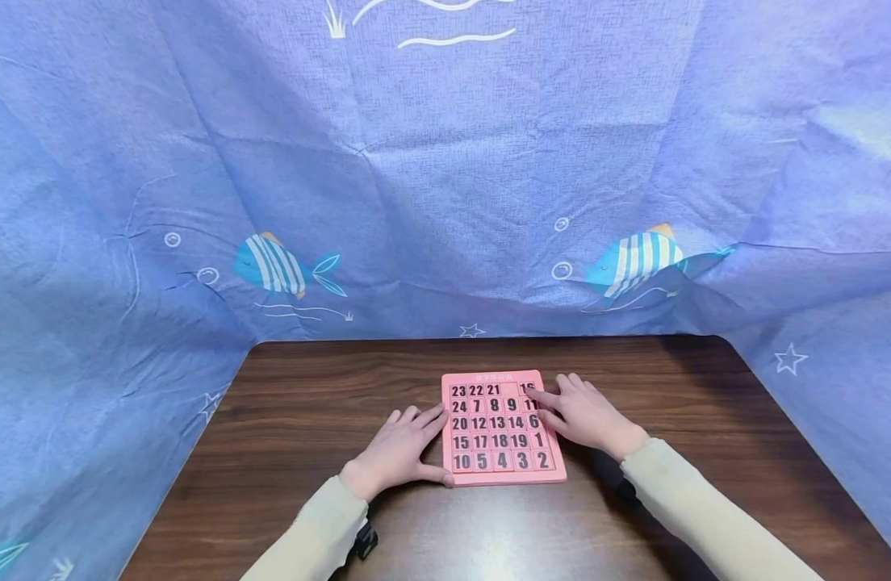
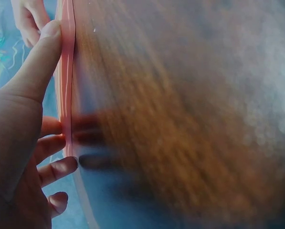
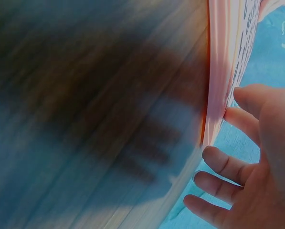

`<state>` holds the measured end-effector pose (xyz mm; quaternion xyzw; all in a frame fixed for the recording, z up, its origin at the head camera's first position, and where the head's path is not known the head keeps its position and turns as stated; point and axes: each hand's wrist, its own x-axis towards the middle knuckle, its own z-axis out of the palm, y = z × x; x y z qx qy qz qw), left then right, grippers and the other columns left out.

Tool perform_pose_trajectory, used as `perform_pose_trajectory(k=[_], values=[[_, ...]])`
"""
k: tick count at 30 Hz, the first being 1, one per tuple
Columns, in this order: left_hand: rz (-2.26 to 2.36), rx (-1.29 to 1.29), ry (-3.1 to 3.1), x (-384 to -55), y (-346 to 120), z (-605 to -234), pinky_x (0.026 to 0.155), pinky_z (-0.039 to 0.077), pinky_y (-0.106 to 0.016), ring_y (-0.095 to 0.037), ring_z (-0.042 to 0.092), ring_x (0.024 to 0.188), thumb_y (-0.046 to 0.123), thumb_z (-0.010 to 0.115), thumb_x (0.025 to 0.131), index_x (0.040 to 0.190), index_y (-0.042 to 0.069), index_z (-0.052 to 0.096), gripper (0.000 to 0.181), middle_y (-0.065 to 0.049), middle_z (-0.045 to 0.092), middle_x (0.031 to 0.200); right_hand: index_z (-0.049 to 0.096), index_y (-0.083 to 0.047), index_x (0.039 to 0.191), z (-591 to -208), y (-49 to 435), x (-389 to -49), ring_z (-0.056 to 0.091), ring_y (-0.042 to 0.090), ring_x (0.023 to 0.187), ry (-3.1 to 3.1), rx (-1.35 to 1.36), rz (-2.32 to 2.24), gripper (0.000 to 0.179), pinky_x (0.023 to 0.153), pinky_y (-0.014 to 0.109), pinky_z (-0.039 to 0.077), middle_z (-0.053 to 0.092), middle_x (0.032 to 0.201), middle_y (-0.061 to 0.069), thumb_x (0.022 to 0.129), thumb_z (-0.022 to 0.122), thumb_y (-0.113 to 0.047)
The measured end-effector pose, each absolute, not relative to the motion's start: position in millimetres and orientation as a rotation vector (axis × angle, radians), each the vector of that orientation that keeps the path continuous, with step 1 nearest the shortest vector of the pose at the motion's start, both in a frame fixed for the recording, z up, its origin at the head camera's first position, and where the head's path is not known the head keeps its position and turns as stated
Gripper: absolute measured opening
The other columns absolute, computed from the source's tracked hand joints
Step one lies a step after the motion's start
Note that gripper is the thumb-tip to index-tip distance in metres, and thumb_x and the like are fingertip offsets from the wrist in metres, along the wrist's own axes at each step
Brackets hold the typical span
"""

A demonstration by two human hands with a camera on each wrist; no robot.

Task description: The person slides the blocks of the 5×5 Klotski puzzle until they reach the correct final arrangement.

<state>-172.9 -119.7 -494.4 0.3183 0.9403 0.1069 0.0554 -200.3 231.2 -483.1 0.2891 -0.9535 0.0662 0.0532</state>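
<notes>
A pink number slide puzzle point(image 1: 507, 478) lies on the table, its black-numbered tiles facing up. The top row reads 23, 22, 21, then a blank slot and a partly covered tile at the right. My left hand point(image 1: 396, 453) rests against the puzzle's left side, thumb at the near corner and fingers along the edge. From the right, my right hand point(image 1: 591, 415) reaches over the frame with its index fingertip on the top-right tile. Its thumb is by the 6 tile. In the right wrist view the other fingers point(image 3: 218, 188) are spread beside the puzzle's edge.
The dark wood-grain table point(image 1: 329, 379) has rounded far corners. Behind it and at both sides hangs a blue cloth point(image 1: 445, 202) printed with striped fish and stars. A black strap point(image 1: 365, 539) shows at the left wrist.
</notes>
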Motion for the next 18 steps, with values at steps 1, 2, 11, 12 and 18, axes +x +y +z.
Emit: perform_pose_trajectory(k=[1,2,11,12,18], values=[[0.324,0.967,2.853,-172.8,-119.8,-494.2,0.109,0.038,-0.053,-0.026,0.047,0.134,0.078,0.071,0.078,0.161,0.013,0.042,0.109,-0.004,0.041,0.165,0.071,-0.018,0.137,-483.3,232.1,-200.1,0.042,0.022,0.081,-2.891,0.880,0.200,0.040,0.071,0.039,0.037,0.048,0.088,0.004,0.099,0.068,-0.028],[0.325,0.967,2.852,-172.8,-119.9,-494.2,0.109,0.038,-0.053,-0.026,0.047,0.134,0.077,0.072,0.078,0.161,0.013,0.042,0.109,-0.004,0.041,0.165,0.072,-0.017,0.137,-483.4,232.6,-200.1,0.042,0.022,0.081,-2.888,0.880,0.201,0.040,0.071,0.039,0.037,0.048,0.088,0.004,0.098,0.069,-0.028],[0.294,0.978,2.866,-172.2,-120.7,-494.6,0.109,0.039,-0.053,-0.027,0.047,0.133,0.078,0.072,0.077,0.161,0.013,0.043,0.110,-0.004,0.041,0.166,0.073,-0.013,0.131,-480.4,214.5,-204.2,0.043,0.023,0.081,-2.855,0.929,0.218,0.036,0.072,0.040,0.039,0.048,0.088,0.004,0.098,0.069,-0.027],[0.296,0.976,2.865,-172.2,-120.7,-494.6,0.109,0.038,-0.053,-0.027,0.048,0.133,0.078,0.072,0.077,0.161,0.013,0.042,0.110,-0.004,0.040,0.166,0.073,-0.013,0.131,-479.2,210.6,-204.8,0.042,0.022,0.081,-2.854,0.943,0.211,0.036,0.072,0.040,0.039,0.047,0.088,0.004,0.099,0.069,-0.027],[0.304,0.981,2.868,-172.7,-120.1,-494.0,0.108,0.039,-0.053,-0.027,0.049,0.132,0.077,0.072,0.077,0.160,0.013,0.043,0.109,-0.004,0.041,0.166,0.071,-0.014,0.136,-474.5,187.5,-207.5,0.041,0.023,0.081,-2.835,1.031,0.142,0.039,0.072,0.039,0.038,0.045,0.086,0.004,0.100,0.067,-0.029]])
